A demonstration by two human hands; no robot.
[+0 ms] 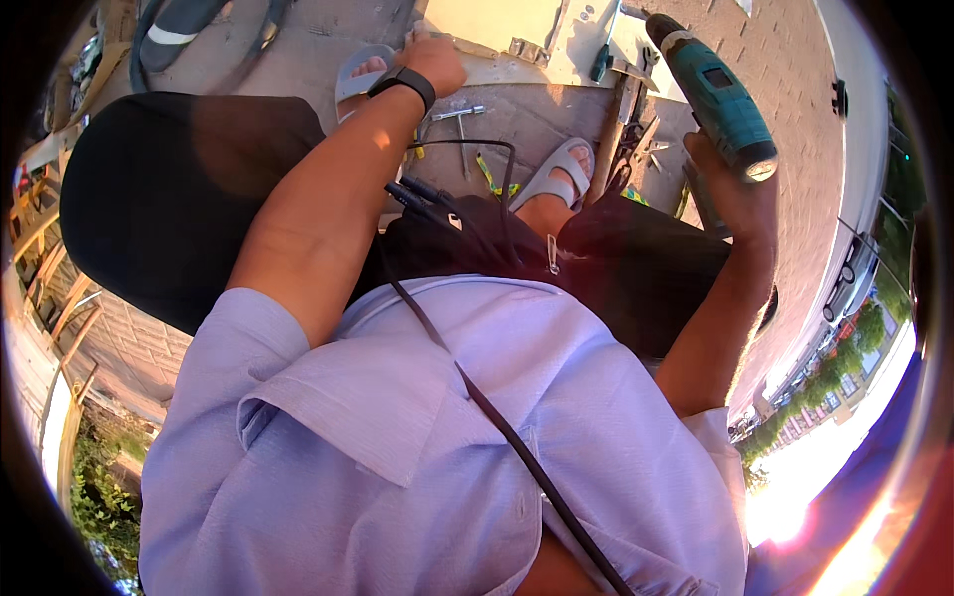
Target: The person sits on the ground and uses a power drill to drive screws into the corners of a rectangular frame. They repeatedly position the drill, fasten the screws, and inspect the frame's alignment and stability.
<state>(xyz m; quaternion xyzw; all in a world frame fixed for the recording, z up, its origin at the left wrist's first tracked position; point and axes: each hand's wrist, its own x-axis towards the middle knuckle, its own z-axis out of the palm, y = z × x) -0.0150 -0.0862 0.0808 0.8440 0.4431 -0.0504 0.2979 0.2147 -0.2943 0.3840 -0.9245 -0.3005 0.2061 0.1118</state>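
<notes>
My right hand (733, 184) is wrapped round the handle of a teal and black cordless drill (717, 91), which is raised off to the right and points up and away, toward the far side. My left hand (434, 62), with a dark band at the wrist, rests at the near left edge of a pale yellow board (492, 22). Its fingers are mostly hidden behind the back of the hand. On that board lie a small metal piece (529, 50) and a screwdriver (602, 62) with a teal handle.
A T-handle wrench (460, 121) lies on the paving between my sandalled feet. Right of them are wooden pieces and hand tools (633, 134). Dark cables (422, 194) hang over my lap. A black hose (260, 45) curves at far left. Bright sun glares at lower right.
</notes>
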